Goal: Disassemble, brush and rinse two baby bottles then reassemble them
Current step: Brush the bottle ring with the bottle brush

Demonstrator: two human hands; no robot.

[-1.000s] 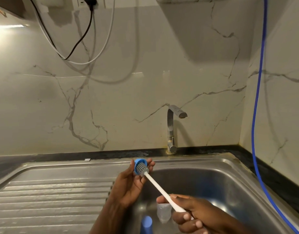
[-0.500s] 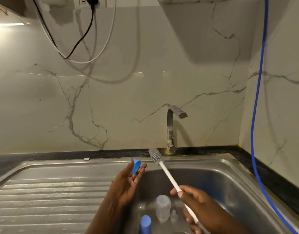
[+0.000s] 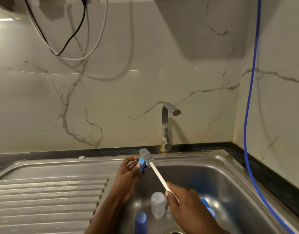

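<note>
My left hand (image 3: 128,173) pinches a small blue bottle ring (image 3: 142,165) above the sink's left rim. My right hand (image 3: 184,200) grips the white handle of a bottle brush (image 3: 158,174); its grey bristle head (image 3: 146,155) lies against the outer side of the ring. Down in the sink basin (image 3: 212,179) a clear bottle body (image 3: 158,206) stands below my hands. A blue cap (image 3: 140,222) sits to its left, and another blue part (image 3: 208,209) shows behind my right hand. A small clear piece beside the bottle is mostly hidden.
A steel tap (image 3: 166,125) rises behind the basin. The ribbed drainboard (image 3: 44,200) stretches to the left. A blue hose (image 3: 249,98) hangs down the right wall, and black and white cables (image 3: 69,39) hang at the top left. The drain hole (image 3: 174,232) is at the bottom edge.
The brush came out of the ring, swung away to the right, and its head has returned against the ring's outer side. My left hand turned the ring edge-on and now pinches it.
</note>
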